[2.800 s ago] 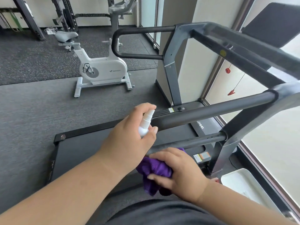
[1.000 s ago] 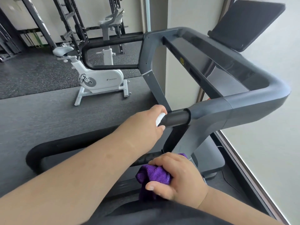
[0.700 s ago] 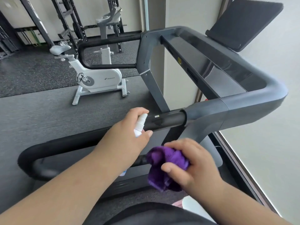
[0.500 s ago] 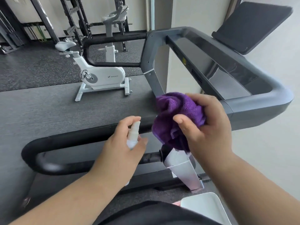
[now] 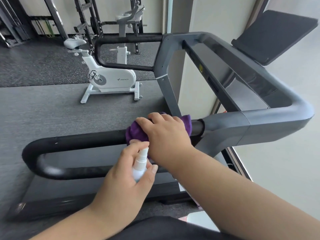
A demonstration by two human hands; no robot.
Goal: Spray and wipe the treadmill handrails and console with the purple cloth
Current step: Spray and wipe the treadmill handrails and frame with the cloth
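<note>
Head cam, only view here: the right hand (image 5: 167,134) is gripping the purple cloth (image 5: 134,133), fingers curled over it, pressing it onto the near handrail (image 5: 78,141) just beside where the black grip meets the grey frame. The left hand (image 5: 124,175) is wrapping around the little white spray bottle (image 5: 140,163), index finger sitting up by the nozzle, right under the right wrist.

What I'd be worrying about: that nozzle looks like it's pointing at the wrist and cloth rather than the rail, so a squeeze is probably wetting the arm. The cloth is bunched up, so it may be missing the underside of the bar. The far handrail (image 5: 124,38) and console (image 5: 242,73) look untouched, easy to skip.

Writing: the white exercise bike (image 5: 110,78) behind is reading "MERACH". There's a small yellow sticker (image 5: 200,68) on the console frame, too tiny to read.
</note>
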